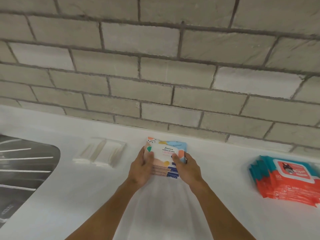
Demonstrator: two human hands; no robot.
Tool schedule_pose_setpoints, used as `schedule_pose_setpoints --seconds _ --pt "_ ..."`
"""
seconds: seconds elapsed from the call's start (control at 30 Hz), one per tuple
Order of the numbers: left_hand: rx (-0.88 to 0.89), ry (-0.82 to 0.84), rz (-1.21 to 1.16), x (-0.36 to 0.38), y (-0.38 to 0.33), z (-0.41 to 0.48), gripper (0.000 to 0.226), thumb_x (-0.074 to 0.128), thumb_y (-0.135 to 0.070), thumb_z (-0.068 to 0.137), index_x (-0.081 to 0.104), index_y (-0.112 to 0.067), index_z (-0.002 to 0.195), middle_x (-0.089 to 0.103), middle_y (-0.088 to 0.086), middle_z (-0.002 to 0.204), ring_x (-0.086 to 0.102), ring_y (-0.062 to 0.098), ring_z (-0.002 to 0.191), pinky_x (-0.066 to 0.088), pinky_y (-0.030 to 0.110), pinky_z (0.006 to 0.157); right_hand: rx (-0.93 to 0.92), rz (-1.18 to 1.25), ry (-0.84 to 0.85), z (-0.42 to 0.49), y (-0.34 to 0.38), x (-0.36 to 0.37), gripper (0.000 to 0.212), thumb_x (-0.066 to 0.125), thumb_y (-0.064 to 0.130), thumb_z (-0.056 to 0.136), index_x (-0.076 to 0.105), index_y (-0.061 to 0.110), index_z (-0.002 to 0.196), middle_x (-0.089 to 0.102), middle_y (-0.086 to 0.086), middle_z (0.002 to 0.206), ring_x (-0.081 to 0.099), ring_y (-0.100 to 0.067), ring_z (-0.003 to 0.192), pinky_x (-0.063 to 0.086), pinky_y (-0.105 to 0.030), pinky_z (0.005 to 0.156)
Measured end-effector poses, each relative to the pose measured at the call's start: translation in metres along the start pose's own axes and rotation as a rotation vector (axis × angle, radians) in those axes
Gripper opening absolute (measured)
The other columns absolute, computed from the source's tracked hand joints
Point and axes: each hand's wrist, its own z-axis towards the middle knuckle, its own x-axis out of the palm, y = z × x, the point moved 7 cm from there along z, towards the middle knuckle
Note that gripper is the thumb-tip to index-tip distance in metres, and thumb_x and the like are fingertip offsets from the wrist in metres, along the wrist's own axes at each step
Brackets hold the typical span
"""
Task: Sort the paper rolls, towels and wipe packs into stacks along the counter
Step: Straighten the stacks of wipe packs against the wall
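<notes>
A stack of several pastel wet-wipe packs [165,149] with a white label stands on the white counter [216,196], close to the back wall. My left hand [141,168] grips the stack's left side, thumb on the top pack. On the right side my right hand [186,168] holds it the same way, thumb on top. A second stack of red and teal wipe packs [290,179] lies at the right edge of view. White folded towels or tissue packs [102,152] lie to the left of the pastel stack.
A steel sink drainer [22,174] with ribs takes up the left edge. A grey brick wall [155,75] rises behind the counter. White counter surface runs between the two wipe stacks and toward me.
</notes>
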Motion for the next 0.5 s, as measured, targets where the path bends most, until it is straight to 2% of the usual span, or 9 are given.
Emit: schedule_pose_setpoints --seconds 0.13,0.27,0.5 --pt "-0.006 0.007 0.000 -0.012 0.006 0.003 0.031 0.036 -0.050 0.101 0.039 -0.046 0.132 0.064 -0.017 0.120 0.067 0.001 0.091 0.054 0.012 0.063 0.005 -0.011 0.005 0.002 0.007 0.012 0.048 0.047 0.053 0.097 0.048 0.022 0.134 0.067 0.001 0.124 0.069 -0.013 0.086 0.046 -0.014 0.055" --pt "-0.002 0.016 -0.028 -0.024 0.008 0.006 0.045 0.037 -0.053 0.097 0.042 -0.038 0.139 0.064 -0.014 0.123 0.069 0.006 0.093 0.058 0.016 0.066 0.004 -0.015 0.013 0.002 0.014 0.023 0.047 0.047 0.052 0.097 0.046 0.021 0.133 0.066 0.001 0.124 0.066 -0.011 0.081 0.045 -0.013 0.054" --pt "-0.010 0.019 -0.087 -0.038 0.016 0.010 0.052 0.041 -0.056 0.093 0.045 -0.034 0.140 0.066 -0.010 0.126 0.071 0.013 0.100 0.062 0.030 0.078 -0.002 -0.013 0.019 0.004 0.023 0.037 0.047 0.047 0.052 0.097 0.046 0.022 0.133 0.065 0.001 0.125 0.067 -0.011 0.083 0.047 -0.013 0.055"
